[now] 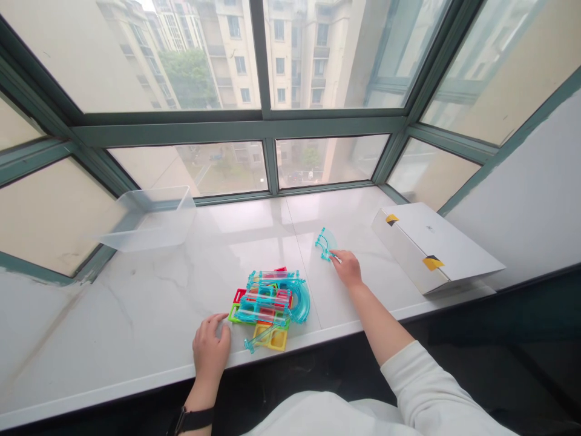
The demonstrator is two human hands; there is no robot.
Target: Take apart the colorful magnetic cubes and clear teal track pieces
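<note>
A curved, see-through teal track piece (322, 243) is at the end of my right hand (347, 267), whose thumb and fingers pinch its near end. It is at or just above the white sill, to the right of the pile; I cannot tell whether it touches. My left hand (211, 343) rests on the sill by the front edge, fingers loosely spread and holding nothing. Its fingertips are beside the pile's left side. In the pile, several straight teal track pieces (265, 298) and a teal curved track (300, 303) lie over red, green and yellow plastic frames (278, 339).
A clear plastic bin (154, 233) stands at the back left against the window frame. On the right sits a white box (436, 242) with yellow-and-black tabs. Windows (267, 127) enclose the marble-patterned sill (149, 303), whose front edge drops to a dark area.
</note>
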